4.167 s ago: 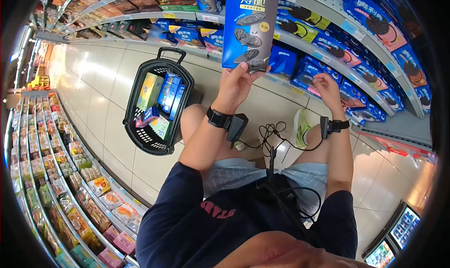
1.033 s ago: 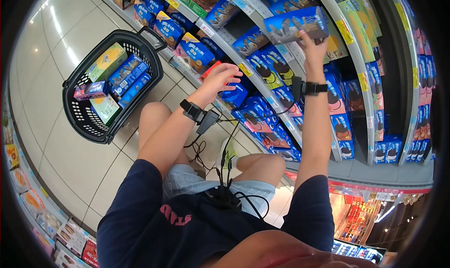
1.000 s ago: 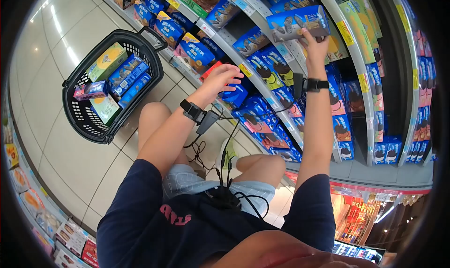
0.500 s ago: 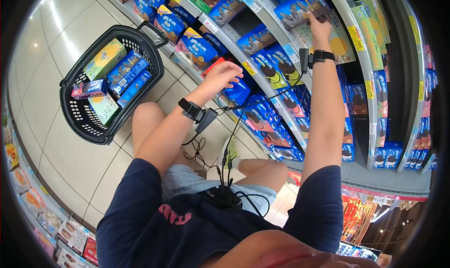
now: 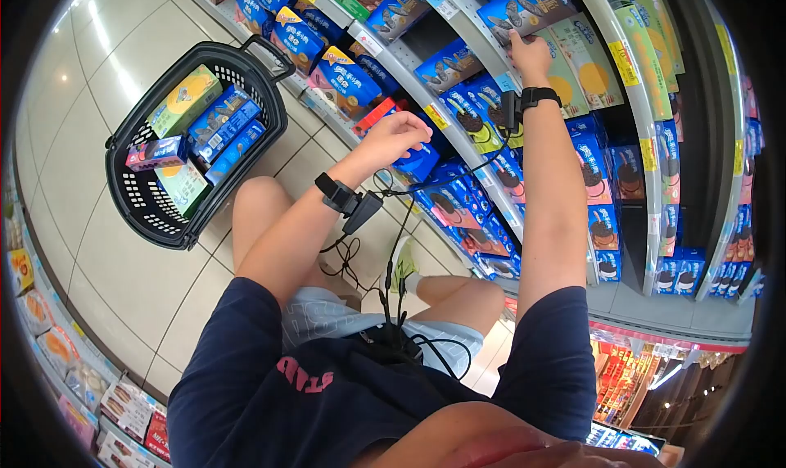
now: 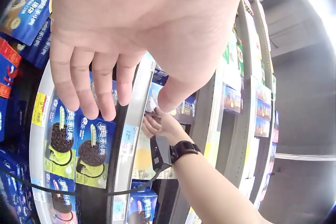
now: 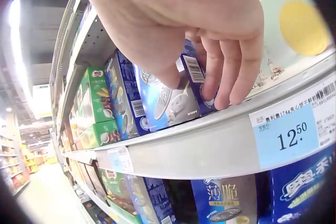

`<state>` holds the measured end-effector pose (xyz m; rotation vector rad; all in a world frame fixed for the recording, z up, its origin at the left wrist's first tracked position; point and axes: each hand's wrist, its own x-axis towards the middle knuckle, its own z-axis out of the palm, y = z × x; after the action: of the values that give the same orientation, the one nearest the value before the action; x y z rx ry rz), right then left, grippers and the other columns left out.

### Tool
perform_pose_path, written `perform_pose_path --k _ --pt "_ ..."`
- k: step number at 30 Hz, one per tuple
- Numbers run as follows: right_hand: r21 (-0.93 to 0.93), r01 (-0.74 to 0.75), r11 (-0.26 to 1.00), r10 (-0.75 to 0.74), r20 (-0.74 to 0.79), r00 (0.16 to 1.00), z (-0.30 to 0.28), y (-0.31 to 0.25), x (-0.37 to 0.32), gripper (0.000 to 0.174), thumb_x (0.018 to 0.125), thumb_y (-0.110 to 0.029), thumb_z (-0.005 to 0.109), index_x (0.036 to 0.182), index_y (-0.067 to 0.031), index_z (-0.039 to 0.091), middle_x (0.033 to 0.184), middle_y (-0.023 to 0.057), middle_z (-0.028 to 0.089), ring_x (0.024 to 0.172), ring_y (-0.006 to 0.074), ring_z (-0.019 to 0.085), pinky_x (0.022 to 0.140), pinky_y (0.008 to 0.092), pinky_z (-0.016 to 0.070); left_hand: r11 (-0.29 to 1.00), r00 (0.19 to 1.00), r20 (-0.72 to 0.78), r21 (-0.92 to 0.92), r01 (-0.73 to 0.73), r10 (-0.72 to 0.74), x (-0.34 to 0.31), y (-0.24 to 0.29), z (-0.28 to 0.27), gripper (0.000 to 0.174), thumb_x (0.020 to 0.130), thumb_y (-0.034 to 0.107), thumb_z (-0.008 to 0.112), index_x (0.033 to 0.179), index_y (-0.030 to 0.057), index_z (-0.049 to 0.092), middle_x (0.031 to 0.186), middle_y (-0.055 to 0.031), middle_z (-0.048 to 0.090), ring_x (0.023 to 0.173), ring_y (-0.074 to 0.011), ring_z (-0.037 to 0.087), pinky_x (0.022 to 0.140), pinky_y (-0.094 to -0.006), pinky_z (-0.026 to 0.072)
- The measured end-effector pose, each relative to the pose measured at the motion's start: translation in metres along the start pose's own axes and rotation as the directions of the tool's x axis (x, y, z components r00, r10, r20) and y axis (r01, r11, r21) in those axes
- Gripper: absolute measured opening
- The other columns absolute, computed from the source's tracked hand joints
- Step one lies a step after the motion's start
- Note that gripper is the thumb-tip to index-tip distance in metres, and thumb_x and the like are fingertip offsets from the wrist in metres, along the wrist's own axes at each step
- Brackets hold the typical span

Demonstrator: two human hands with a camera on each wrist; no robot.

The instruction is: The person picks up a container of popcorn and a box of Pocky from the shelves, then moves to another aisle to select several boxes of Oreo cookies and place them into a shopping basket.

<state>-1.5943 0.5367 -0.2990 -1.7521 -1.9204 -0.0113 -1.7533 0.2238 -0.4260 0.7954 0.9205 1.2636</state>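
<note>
My right hand (image 5: 530, 58) reaches to an upper shelf and pinches a blue and grey thin-cookie box (image 5: 528, 9) by its near end. In the right wrist view the box (image 7: 167, 103) stands on the shelf, thumb on its printed front and fingers (image 7: 231, 71) at its side by the barcode. A similar blue cookie box (image 7: 126, 95) stands beside it. My left hand (image 5: 389, 143) hovers in front of the lower shelf, holding nothing; its fingers (image 6: 84, 85) hang loosely bent in the left wrist view.
A black shopping basket (image 5: 135, 214) with several boxes in it stands on the tiled floor at left. Pale green cookie boxes (image 5: 594, 58) stand beside the right hand. A shelf edge with a price tag (image 7: 286, 142) runs under it. A cable (image 5: 458, 188) links the wrists.
The cookie box went from my left hand to my right, which moved it onto the shelf among other boxes. The left hand lowered to the front of the lower shelf. The basket stays on the floor.
</note>
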Motion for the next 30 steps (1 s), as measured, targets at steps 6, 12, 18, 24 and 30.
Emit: perform_pose_path --k 6,12,18,24,30 --pt "0.033 0.015 0.999 -0.015 0.018 1.000 0.004 0.004 0.003 0.050 0.081 -0.046 0.067 0.101 0.0000 0.068 0.105 0.0199 0.068 0.102 0.0363 0.064 0.087 0.0417 0.0493 0.999 0.999 0.018 -0.019 -0.045 0.045 0.005 -0.002 0.005 0.025 0.087 0.026 0.066 0.101 0.0067 0.062 0.092 -0.0023 0.066 0.081 -0.0094 0.061 0.065 -0.0218 0.0458" --pt "-0.069 0.069 0.995 -0.067 0.036 0.997 -0.003 -0.003 -0.006 0.048 0.079 -0.044 0.068 0.098 -0.0003 0.068 0.101 0.0198 0.069 0.098 0.0362 0.065 0.086 0.0416 0.0497 0.998 0.997 0.076 0.052 -0.032 0.028 0.006 0.004 0.006 0.023 0.090 0.029 0.062 0.104 0.0106 0.060 0.101 -0.0004 0.066 0.092 -0.0108 0.061 0.076 -0.0251 0.0466" --pt "-0.086 0.154 0.984 -0.158 -0.045 0.986 -0.009 -0.010 -0.026 0.044 0.076 -0.042 0.070 0.092 -0.0008 0.068 0.096 0.0206 0.069 0.093 0.0366 0.065 0.084 0.0417 0.0500 0.996 0.996 0.018 -0.018 -0.090 0.090 0.010 0.000 0.010 0.024 0.085 0.024 0.069 0.096 0.0045 0.062 0.084 -0.0024 0.063 0.074 -0.0080 0.059 0.059 -0.0213 0.0450" --pt "0.422 0.194 0.886 -0.122 -0.193 0.974 0.003 0.002 -0.067 0.030 0.080 -0.030 0.072 0.071 -0.0054 0.056 0.067 0.0069 0.059 0.063 0.0195 0.057 0.061 0.0342 0.0458 0.995 0.995 0.000 0.005 -0.104 0.104 0.009 0.004 0.002 0.024 0.086 0.024 0.069 0.097 0.0043 0.062 0.083 -0.0019 0.063 0.074 -0.0079 0.059 0.060 -0.0218 0.0455" --pt "0.674 0.113 0.730 -0.332 0.206 0.921 0.006 -0.006 -0.196 0.026 0.090 -0.015 0.067 0.072 -0.0064 0.052 0.059 -0.0038 0.050 0.054 0.0035 0.044 0.048 0.0221 0.0354 0.989 0.988 -0.044 -0.015 -0.150 0.149 0.004 0.006 -0.007 0.023 0.087 0.023 0.067 0.099 0.0039 0.063 0.088 -0.0039 0.065 0.078 -0.0091 0.061 0.064 -0.0217 0.0473"
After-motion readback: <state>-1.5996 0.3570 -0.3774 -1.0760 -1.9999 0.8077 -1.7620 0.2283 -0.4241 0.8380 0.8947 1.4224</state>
